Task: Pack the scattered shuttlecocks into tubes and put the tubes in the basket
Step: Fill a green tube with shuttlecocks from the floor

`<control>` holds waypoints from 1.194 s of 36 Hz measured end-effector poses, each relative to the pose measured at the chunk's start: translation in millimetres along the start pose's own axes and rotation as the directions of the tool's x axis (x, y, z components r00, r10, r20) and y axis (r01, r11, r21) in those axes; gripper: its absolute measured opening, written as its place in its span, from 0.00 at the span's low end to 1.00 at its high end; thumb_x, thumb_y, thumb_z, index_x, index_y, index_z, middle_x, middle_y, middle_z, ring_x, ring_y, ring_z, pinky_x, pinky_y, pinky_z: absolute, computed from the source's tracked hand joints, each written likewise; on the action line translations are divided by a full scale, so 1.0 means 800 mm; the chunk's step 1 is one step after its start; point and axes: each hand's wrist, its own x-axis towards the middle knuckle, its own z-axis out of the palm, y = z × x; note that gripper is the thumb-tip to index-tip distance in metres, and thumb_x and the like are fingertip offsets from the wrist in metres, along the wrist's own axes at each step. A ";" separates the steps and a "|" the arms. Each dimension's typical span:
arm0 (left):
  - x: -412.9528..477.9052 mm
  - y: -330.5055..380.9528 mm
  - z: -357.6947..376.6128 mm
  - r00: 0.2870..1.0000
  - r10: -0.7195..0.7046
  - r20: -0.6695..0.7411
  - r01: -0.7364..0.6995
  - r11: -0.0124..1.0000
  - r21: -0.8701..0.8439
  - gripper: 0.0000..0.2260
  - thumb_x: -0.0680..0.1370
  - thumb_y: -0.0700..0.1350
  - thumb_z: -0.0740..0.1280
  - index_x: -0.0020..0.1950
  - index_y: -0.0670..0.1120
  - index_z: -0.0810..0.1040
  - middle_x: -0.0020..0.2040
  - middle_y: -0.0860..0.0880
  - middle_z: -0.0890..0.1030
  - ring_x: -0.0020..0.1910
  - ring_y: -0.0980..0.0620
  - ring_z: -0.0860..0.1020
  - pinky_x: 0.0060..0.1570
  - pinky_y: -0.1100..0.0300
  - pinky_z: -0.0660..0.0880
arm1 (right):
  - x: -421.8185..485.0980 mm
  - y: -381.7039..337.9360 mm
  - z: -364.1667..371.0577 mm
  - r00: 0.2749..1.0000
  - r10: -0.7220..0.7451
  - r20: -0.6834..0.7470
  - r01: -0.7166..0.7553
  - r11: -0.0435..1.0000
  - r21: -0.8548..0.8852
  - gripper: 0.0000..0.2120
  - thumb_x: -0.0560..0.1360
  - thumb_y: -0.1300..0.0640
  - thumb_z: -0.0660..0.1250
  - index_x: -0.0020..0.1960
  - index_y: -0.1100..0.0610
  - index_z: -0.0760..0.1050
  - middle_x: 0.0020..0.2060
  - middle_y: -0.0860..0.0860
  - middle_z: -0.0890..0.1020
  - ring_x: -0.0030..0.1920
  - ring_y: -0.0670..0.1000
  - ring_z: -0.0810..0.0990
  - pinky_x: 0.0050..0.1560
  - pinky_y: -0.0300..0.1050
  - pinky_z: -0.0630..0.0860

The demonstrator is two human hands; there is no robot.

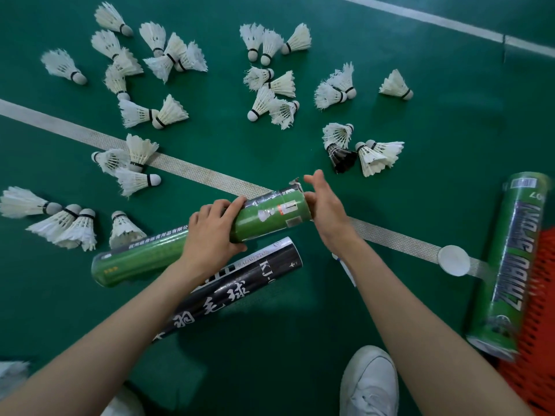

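Your left hand [210, 235] grips the green tube [270, 217]; your right hand [326, 205], fingers relaxed, touches its torn end; shuttlecocks [261, 106] lie beyond.

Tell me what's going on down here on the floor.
A person is packing shuttlecocks on a green court floor. The left hand grips a green tube around its middle, while the right hand sits at the tube's far end, fingers loosely extended. Many white shuttlecocks lie scattered beyond, plus one black shuttlecock. A black tube lies beneath the held one, a second green tube lies partly over the orange basket, and a white cap rests nearby.
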 end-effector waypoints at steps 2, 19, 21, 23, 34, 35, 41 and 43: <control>0.001 -0.003 0.001 1.000 -0.018 0.019 0.017 1.000 0.020 0.40 0.70 0.53 0.75 0.77 0.54 0.56 0.67 0.48 0.68 0.66 0.45 0.65 0.67 0.50 0.59 | -0.001 0.004 -0.013 0.996 -0.004 -0.091 0.013 0.995 0.097 0.21 0.81 0.40 0.49 0.61 0.53 0.69 0.47 0.56 0.83 0.52 0.54 0.81 0.63 0.57 0.73; -0.010 0.012 0.014 0.963 -0.067 0.259 0.083 0.995 -0.053 0.42 0.70 0.52 0.75 0.77 0.53 0.54 0.67 0.44 0.68 0.64 0.44 0.66 0.65 0.47 0.63 | -0.041 0.111 -0.105 0.941 0.217 -0.259 -0.333 0.465 -0.820 0.29 0.71 0.56 0.72 0.68 0.59 0.65 0.61 0.60 0.71 0.56 0.60 0.74 0.52 0.51 0.75; -0.011 0.015 0.017 0.959 -0.057 0.278 0.079 0.995 -0.066 0.42 0.70 0.53 0.75 0.77 0.53 0.54 0.67 0.45 0.68 0.64 0.44 0.67 0.65 0.47 0.63 | -0.038 0.110 -0.102 0.952 0.087 -0.292 -0.294 0.515 -0.805 0.21 0.71 0.59 0.69 0.62 0.60 0.70 0.56 0.59 0.74 0.51 0.58 0.74 0.44 0.47 0.72; -0.012 0.015 0.020 0.956 -0.053 0.289 0.076 0.995 -0.067 0.43 0.70 0.54 0.75 0.77 0.53 0.54 0.67 0.45 0.68 0.64 0.44 0.67 0.65 0.47 0.64 | -0.034 0.101 -0.100 0.943 -0.028 -0.330 -0.244 0.617 -0.749 0.18 0.70 0.59 0.68 0.59 0.60 0.72 0.53 0.57 0.74 0.49 0.56 0.73 0.43 0.46 0.69; -0.014 0.009 0.022 0.984 -0.054 0.169 0.062 0.997 -0.043 0.43 0.69 0.57 0.75 0.77 0.55 0.55 0.67 0.47 0.68 0.65 0.45 0.66 0.65 0.47 0.62 | -0.010 0.025 -0.057 0.944 -0.323 0.059 0.248 0.581 -0.775 0.24 0.75 0.68 0.65 0.69 0.56 0.68 0.63 0.54 0.70 0.62 0.52 0.69 0.65 0.44 0.68; -0.015 0.010 0.021 0.986 -0.051 0.158 0.060 0.997 -0.049 0.42 0.69 0.57 0.75 0.77 0.55 0.55 0.67 0.47 0.68 0.65 0.45 0.66 0.65 0.47 0.62 | -0.011 0.022 -0.050 0.954 -0.277 0.112 0.265 0.611 -0.746 0.26 0.76 0.68 0.63 0.72 0.54 0.65 0.65 0.53 0.69 0.65 0.51 0.68 0.67 0.44 0.67; -0.016 0.000 0.013 0.991 -0.080 0.108 0.089 0.993 -0.078 0.43 0.69 0.58 0.75 0.77 0.55 0.55 0.67 0.47 0.68 0.65 0.46 0.65 0.65 0.48 0.61 | -0.020 0.011 -0.015 0.994 -0.005 0.112 0.011 0.998 -0.058 0.28 0.82 0.54 0.55 0.77 0.47 0.47 0.72 0.51 0.67 0.69 0.49 0.67 0.71 0.47 0.54; -0.014 -0.005 0.011 0.992 -0.093 0.090 0.100 0.991 -0.085 0.42 0.69 0.57 0.75 0.77 0.55 0.55 0.67 0.48 0.67 0.66 0.46 0.65 0.66 0.49 0.60 | -0.018 0.012 -0.008 0.992 0.008 0.129 -0.003 0.999 -0.045 0.31 0.80 0.43 0.55 0.77 0.45 0.43 0.75 0.52 0.62 0.73 0.52 0.62 0.72 0.51 0.51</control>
